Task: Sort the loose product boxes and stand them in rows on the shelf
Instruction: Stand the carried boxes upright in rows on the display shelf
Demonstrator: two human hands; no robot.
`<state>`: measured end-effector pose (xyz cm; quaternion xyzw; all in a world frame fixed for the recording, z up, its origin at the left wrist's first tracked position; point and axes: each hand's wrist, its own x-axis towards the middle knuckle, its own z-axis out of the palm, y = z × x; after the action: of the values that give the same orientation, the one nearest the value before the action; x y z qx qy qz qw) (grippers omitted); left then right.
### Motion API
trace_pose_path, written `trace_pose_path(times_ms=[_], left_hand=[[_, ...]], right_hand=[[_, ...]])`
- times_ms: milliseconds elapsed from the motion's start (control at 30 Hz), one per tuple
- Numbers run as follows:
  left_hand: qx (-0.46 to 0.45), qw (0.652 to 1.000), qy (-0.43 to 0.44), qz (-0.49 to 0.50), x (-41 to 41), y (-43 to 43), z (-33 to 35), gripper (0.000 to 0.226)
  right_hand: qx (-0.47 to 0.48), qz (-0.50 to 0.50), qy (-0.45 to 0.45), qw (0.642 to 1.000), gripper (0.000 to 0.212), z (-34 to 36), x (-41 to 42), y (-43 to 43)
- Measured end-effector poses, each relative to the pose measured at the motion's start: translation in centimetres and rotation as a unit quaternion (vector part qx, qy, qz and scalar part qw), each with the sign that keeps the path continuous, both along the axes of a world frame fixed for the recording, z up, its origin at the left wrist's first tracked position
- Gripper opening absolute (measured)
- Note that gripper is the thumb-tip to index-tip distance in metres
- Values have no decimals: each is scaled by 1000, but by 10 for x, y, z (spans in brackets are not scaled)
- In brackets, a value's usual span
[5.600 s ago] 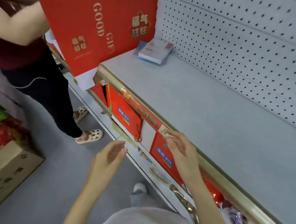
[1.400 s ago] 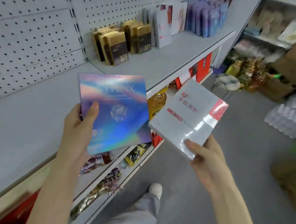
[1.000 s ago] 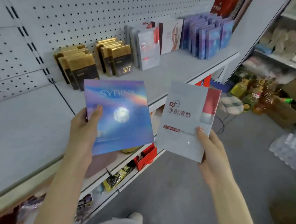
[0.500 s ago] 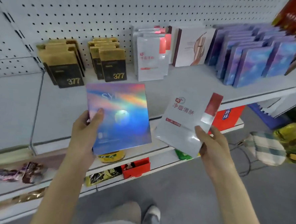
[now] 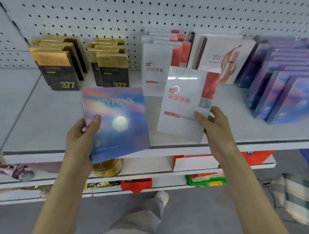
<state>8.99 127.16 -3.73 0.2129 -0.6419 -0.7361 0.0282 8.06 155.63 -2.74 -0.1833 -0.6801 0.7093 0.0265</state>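
Note:
My left hand (image 5: 82, 136) grips a holographic blue box (image 5: 115, 123) marked SYRINX by its lower left edge, held in front of the shelf's front lip. My right hand (image 5: 215, 126) grips a white box with a red corner (image 5: 184, 104) by its right side, upright over the grey shelf (image 5: 41, 113). That white box is just in front of a row of matching white boxes (image 5: 155, 70) standing on the shelf.
Two rows of gold-and-black boxes (image 5: 59, 65) marked 377 stand at the left. A white-and-maroon box (image 5: 224, 57) and rows of blue-purple boxes (image 5: 286, 81) stand at the right. The pegboard wall (image 5: 156, 10) backs the shelf. Lower shelves (image 5: 147, 163) hold packets.
I have turned from the other shelf section with both boxes. My right hand has moved the white box up and forward over the shelf, in front of its matching row. The blue box stays low.

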Motion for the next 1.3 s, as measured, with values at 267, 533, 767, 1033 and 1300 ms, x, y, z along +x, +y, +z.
trace_pose_path(times_ms=[267, 533, 767, 1033, 1300], left_hand=[[14, 999, 18, 30, -41, 2, -7, 32], [-14, 999, 10, 44, -59, 5, -13, 32], [-41, 998, 20, 42, -63, 17, -13, 42], [-48, 998, 40, 6, -64, 66, -6, 54], [-13, 990, 77, -121, -76, 247, -4, 31]], right_hand=[[68, 37, 43, 996, 23, -29, -105, -3], [246, 14, 87, 965, 26, -53, -153, 5], [220, 58, 88, 970, 24, -54, -166, 9], [38, 44, 1, 998, 9, -51, -149, 43], [-102, 139, 38, 984, 23, -37, -64, 164]])
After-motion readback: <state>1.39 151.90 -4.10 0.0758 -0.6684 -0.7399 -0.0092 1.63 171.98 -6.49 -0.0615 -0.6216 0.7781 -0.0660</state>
